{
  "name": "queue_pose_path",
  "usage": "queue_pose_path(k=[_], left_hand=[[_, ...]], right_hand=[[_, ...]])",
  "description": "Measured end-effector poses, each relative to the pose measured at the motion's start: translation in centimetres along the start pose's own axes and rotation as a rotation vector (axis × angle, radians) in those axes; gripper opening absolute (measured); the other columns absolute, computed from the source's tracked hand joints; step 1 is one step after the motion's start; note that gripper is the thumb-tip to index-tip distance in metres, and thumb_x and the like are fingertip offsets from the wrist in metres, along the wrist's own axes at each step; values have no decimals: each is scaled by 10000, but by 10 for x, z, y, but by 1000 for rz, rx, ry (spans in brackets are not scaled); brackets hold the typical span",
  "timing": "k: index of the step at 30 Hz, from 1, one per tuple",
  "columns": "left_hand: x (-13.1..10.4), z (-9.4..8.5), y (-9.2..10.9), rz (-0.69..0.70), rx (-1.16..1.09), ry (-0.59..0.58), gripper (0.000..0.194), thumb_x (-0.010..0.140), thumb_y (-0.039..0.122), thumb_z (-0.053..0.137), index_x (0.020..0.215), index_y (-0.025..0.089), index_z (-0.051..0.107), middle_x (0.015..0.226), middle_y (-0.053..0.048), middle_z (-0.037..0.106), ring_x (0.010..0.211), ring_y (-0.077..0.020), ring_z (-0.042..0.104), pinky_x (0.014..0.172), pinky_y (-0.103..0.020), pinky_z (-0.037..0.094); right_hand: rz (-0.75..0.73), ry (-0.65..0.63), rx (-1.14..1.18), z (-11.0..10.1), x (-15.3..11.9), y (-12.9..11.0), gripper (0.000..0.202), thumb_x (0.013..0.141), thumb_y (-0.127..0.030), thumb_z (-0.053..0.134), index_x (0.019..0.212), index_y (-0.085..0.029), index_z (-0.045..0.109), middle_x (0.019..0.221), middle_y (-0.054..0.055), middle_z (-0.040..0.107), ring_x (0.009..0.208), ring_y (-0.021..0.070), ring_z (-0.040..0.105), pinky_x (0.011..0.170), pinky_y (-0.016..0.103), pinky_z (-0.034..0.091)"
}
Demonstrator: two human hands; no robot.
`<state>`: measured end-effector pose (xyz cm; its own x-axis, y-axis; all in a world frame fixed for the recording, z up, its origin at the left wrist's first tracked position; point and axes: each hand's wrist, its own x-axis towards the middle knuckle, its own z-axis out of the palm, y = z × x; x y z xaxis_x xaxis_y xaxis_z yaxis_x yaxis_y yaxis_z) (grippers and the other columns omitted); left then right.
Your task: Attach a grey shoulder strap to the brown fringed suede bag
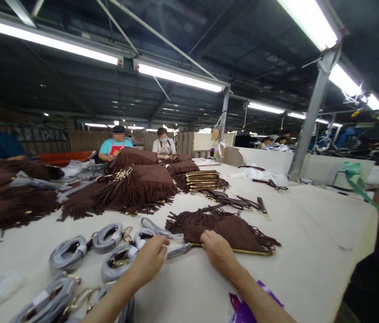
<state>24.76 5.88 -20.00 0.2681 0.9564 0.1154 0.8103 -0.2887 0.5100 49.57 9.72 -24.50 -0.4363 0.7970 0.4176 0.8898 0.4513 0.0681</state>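
Brown fringed bag (224,231) lies flat on the white desk (310,251), just in front of the person, gold-coloured edge toward them. R hand (219,252) rests on the bag's near edge, fingers bent down onto it; grip looks loosely closed on the edge, but fingertips are hidden so can't tell if it's pinched. L hand (149,260) sits just left of the bag, fingers curled on a grey wrapped strap (172,246) that touches the bag's left corner.

More wrapped straps (108,251) w/ gold clasps spread across the desk to the left and toward the near edge. Purple ribbon (246,309) under the R forearm. Behind: pile of fringed bags (138,184), stack of gold-edged pieces (202,179), loose brown straps (243,202). Two other workers (118,146) sit at the desk's far end, well apart. Metal post (310,116) stands at right.
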Motion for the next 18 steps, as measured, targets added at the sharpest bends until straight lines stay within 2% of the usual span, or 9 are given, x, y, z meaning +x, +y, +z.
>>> queue_pose_path(k=[3, 5, 7, 8, 10, 12, 15, 18], left_hand=[[12, 6, 5, 24, 221, 21, 397, 859, 58, 354, 1163, 136, 596, 1204, -115, 642, 1165, -210, 556, 1020, -319, 389], [22, 14, 10, 29, 273, -8, 426, 828, 19, 370, 1165, 130, 606, 1189, -133, 654, 1161, -251, 564, 1013, -371, 399], [32, 21, 13, 48, 330, -38, 424, 821, 15, 383, 1144, 149, 623, 1147, -131, 675, 1118, -276, 591, 977, -405, 428], [37, 25, 14, 62, 356, -50, 418, 824, 20, 389, 1137, 164, 626, 1134, -124, 680, 1101, -276, 600, 963, -406, 439], [46, 30, 15, 94, 400, -65, 404, 842, 36, 386, 1135, 182, 623, 1129, -113, 676, 1087, -266, 606, 942, -394, 458], [55, 33, 14, 124, 440, -73, 367, 856, 60, 389, 1108, 179, 628, 1130, -114, 657, 1072, -260, 607, 914, -381, 475], [64, 37, 14, 152, 494, -87, 292, 873, 115, 411, 1041, 181, 641, 1093, -111, 632, 1001, -252, 625, 843, -364, 503], [71, 40, 15, 190, 529, -96, 284, 900, 131, 391, 1015, 195, 643, 1069, -112, 625, 1003, -259, 618, 817, -372, 508]], right_hand=[[-131, 8, 50, -12, -9, -21, 221, 896, -56, 487, 1019, -182, 621, 1124, 83, 639, 939, 220, 561, 826, 317, 424], [-268, -34, 118, -14, -10, -39, 351, 880, -74, 512, 1195, -220, 562, 1268, 58, 591, 1019, 208, 555, 895, 298, 424], [-336, -89, 178, -9, -6, -53, 435, 875, -74, 509, 1283, -222, 502, 1271, 61, 593, 1021, 209, 573, 883, 285, 452], [-323, -107, 193, -6, -2, -56, 435, 878, -63, 491, 1291, -197, 493, 1234, 84, 609, 991, 220, 592, 845, 292, 474], [-234, -115, 191, -1, 6, -56, 374, 882, -40, 459, 1234, -145, 530, 1127, 124, 641, 881, 237, 629, 732, 302, 499], [-181, -119, 200, 1, 11, -49, 245, 891, -63, 483, 1099, -131, 593, 1042, 127, 652, 792, 231, 642, 658, 286, 490], [-219, -136, 282, -4, 10, -34, 31, 887, -161, 601, 898, -185, 615, 949, 41, 655, 811, 193, 638, 686, 232, 467], [-253, -139, 373, -15, -1, -24, 63, 906, -182, 587, 848, -206, 590, 879, -11, 634, 834, 153, 622, 719, 195, 442]])
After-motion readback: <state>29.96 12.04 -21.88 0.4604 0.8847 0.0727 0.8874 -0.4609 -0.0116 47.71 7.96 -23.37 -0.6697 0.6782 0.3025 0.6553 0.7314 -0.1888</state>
